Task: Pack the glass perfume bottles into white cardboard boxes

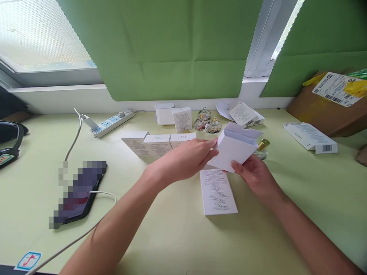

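Observation:
Both my hands hold a small white carton [233, 151] above the pale green desk [160, 236]. My left hand [187, 157] pinches its left edge, fingers closed. My right hand [255, 173] cradles it from below, thumb pressed on the front face. The carton's top flap stands open. Right behind it a gold-capped glass bottle [261, 149] stands on the desk. A flat white printed box [218, 191] lies just below my hands. Three white boxes [157, 143] lie in a row behind my left hand.
Further back are an upright printed box [182, 119], small glass bottles [207, 122] and folded white cartons [243, 114]. A power strip [111, 123], a charging phone [80, 193], a flattened carton [311, 136] and a brown parcel [329, 103] surround the work area.

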`<state>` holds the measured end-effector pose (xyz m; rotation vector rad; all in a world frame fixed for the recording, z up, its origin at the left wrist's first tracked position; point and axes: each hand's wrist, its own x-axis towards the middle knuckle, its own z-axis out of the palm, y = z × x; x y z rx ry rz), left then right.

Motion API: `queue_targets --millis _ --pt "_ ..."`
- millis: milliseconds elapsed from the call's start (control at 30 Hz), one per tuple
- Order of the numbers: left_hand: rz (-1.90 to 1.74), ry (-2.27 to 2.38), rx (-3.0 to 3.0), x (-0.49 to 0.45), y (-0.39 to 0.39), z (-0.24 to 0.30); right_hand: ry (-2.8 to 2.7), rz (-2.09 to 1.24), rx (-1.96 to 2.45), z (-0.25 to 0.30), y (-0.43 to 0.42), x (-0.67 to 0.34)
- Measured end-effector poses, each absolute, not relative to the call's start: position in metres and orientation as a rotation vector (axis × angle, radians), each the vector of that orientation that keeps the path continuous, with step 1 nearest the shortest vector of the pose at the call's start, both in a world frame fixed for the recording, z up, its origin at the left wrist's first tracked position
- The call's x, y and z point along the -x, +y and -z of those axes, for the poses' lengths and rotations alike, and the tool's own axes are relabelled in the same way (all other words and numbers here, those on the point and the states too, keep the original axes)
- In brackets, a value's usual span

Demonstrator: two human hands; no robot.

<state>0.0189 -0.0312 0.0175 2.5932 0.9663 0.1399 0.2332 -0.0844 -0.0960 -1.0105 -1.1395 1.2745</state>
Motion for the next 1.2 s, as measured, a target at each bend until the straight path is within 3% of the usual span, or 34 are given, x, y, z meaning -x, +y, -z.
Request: queue_targets --millis 200,500,633,1000,1200 --pt "0.235 1.128 -2.633 -0.015 -0.037 -0.013 -1.075 -1.232 0.983 0.100 -0.082 -0.236" --pt "0.538 0.956 -2.411 -0.030 -0.019 0.027 -1.101 -1.194 1.009 0.105 -0.081 -0.236" --pt "0.445 0.907 -2.355 -0.028 -0.018 0.023 -1.157 -1.069 1.028 0.105 -0.083 -0.233" --pt "-0.234 0.762 -2.668 -0.028 -0.029 0.005 -1.257 -0.324 1.036 0.086 -0.096 -0.228" --pt "-0.315 0.776 -2.661 -0.027 -0.028 -0.002 -1.341 -0.255 1.089 0.076 -0.100 -0.235"
